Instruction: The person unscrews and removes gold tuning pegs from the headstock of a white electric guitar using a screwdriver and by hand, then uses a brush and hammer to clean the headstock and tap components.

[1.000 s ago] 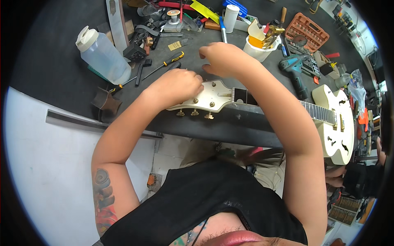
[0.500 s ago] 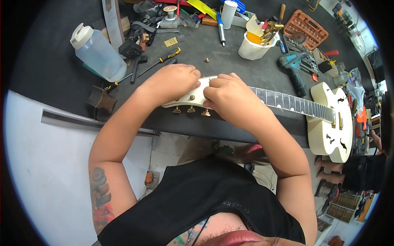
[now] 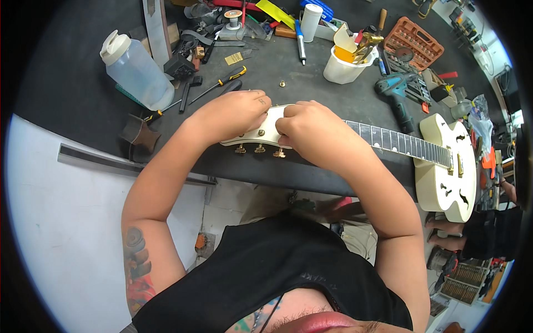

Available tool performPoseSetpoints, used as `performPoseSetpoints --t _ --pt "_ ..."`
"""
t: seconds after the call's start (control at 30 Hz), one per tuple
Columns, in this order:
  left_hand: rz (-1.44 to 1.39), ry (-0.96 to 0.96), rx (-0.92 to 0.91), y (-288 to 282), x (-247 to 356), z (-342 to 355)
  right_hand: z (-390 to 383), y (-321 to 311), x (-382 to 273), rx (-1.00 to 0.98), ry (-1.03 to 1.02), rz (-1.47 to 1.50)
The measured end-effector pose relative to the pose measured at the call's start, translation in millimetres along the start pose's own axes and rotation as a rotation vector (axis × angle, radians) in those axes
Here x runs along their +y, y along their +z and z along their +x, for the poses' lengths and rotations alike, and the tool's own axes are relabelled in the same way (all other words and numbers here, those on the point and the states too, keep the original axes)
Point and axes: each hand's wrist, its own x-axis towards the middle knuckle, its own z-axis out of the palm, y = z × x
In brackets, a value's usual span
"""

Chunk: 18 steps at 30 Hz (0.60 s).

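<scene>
A cream electric guitar (image 3: 438,194) lies along the bench, its body at the right and its headstock (image 3: 272,130) in front of me. Gold tuning pegs (image 3: 259,148) stick out from the headstock's near edge. Over the headstock's left part sits my left hand (image 3: 244,114), its fingers closed in a pinch; what is in them is hidden. My right hand (image 3: 313,130) is curled over the headstock's right end by the neck (image 3: 388,139), fingertips out of sight. Beyond my hands a small gold fitting (image 3: 282,84) stands on the bench.
Left of my arm stands a clear plastic bottle (image 3: 139,75), beside a yellow-and-black screwdriver (image 3: 225,79). A white tub of tools (image 3: 341,69), a blue drill (image 3: 394,97) and an orange socket case (image 3: 413,39) stand farther back. Another person's legs (image 3: 447,238) show at the right.
Both hands stay at the headstock with only slight finger movement. The whole view has shifted a little.
</scene>
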Motion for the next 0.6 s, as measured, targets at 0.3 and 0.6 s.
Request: performPoseSetpoints --t 0.3,0.6 --pt "0.261 0.021 -0.074 0.2 2.0 7.5 6.2 -3.0 -1.1 -0.116 -0.179 -0.155" --pt "-0.043 -0.020 -0.044 -16.1 7.6 4.9 8.1 -7.1 1.3 -0.176 0.027 -0.016"
